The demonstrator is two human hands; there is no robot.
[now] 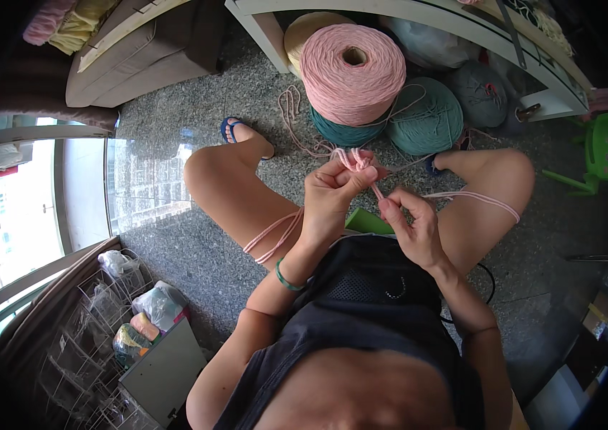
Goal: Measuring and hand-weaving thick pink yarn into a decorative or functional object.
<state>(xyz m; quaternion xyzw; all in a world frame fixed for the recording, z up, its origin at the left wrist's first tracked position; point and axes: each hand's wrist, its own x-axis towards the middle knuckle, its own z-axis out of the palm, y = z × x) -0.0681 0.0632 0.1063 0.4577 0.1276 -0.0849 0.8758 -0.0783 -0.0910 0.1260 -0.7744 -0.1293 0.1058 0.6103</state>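
Note:
Above my lap, my left hand is closed, pinching a looped bunch of pink yarn between thumb and fingers. Slightly lower and to its right, my right hand grips pink strands that run down from that bunch. A thin grey line slants up and right from the left fingertips; whether it is yarn or a tool I cannot tell. Pink yarn loops lie around my left thigh, and more pink strands cross my right thigh.
Ahead on the floor, a large pink yarn cone rests on teal yarn, beside another teal ball and a grey ball. A green stool stands right. Wire racks with bags are at lower left, below a window.

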